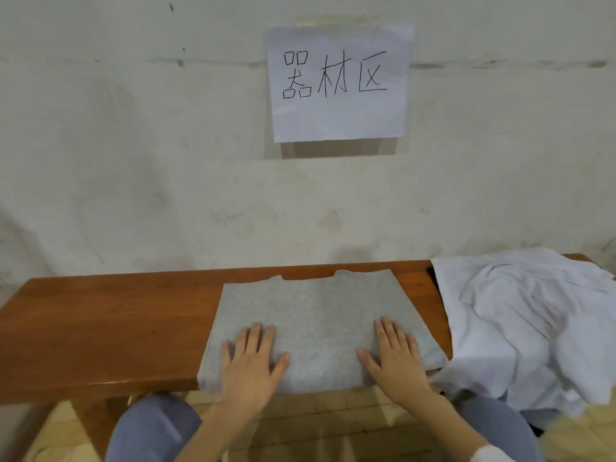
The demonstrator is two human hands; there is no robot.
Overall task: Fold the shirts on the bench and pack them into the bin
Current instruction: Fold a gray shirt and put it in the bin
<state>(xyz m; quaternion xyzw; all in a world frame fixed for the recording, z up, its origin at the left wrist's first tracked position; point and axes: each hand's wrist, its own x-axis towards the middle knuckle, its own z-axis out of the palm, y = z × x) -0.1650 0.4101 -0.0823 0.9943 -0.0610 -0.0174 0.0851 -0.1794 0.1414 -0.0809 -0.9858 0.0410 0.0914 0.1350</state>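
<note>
Left hand [250, 361] is laid flat on the near part of the grey shirt [316, 308], fingers straight and spread, and the right hand [396, 360] is pressed down the same way beside it, nothing grasped by either. The grey shirt is seen folded into a rectangle at the middle of the bench [100, 328], its near edge hanging just over the bench's front edge. Crumpled white clothing [533, 328] is heaped at the bench's right end.
</note>
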